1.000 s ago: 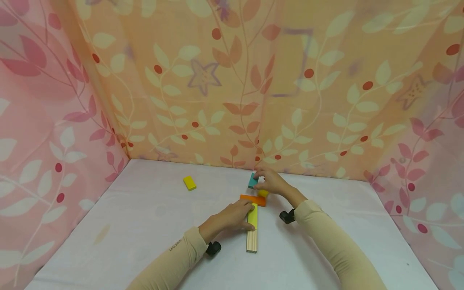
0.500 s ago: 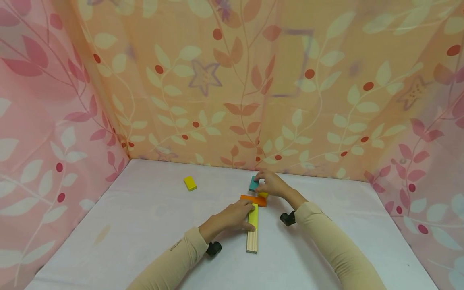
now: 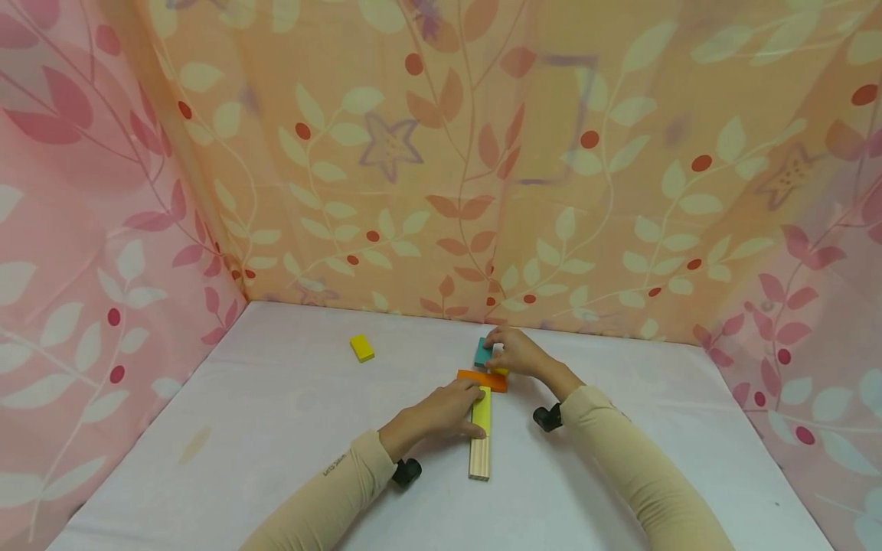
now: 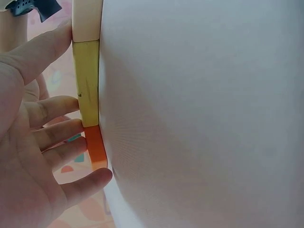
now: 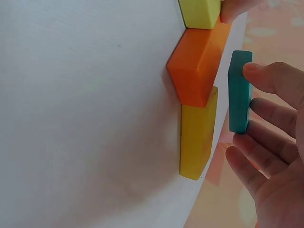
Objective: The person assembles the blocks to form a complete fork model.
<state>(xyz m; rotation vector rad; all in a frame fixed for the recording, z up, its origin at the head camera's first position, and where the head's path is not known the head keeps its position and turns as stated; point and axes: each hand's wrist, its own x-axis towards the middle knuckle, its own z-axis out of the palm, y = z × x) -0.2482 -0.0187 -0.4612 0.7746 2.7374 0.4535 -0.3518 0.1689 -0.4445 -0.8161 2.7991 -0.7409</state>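
Note:
Pinched by my right hand (image 3: 517, 350) is a teal block (image 3: 484, 352), its thumb on one side and fingertips on the other in the right wrist view. I cannot tell whether that block touches the table. Partly under this hand lies a yellow block (image 5: 195, 137), touching the end of an orange block (image 3: 482, 380). My left hand (image 3: 444, 409) rests with extended fingers along a yellow-green block (image 3: 481, 413) and the orange one. Its thumb is near the joint with a plain wooden block (image 3: 479, 459). These pieces form a T-like line.
Another yellow block (image 3: 361, 348) lies apart at the back left of the white-covered table (image 3: 276, 428). A flowered orange curtain (image 3: 386, 229) stands right behind the table, with pink ones at both sides. Black wrist cameras (image 3: 406, 472) hang under the sleeves.
My right hand has brought the teal block slightly toward me, closer to the orange block, and now covers more of the yellow block beside it. The left hand has stayed in place.

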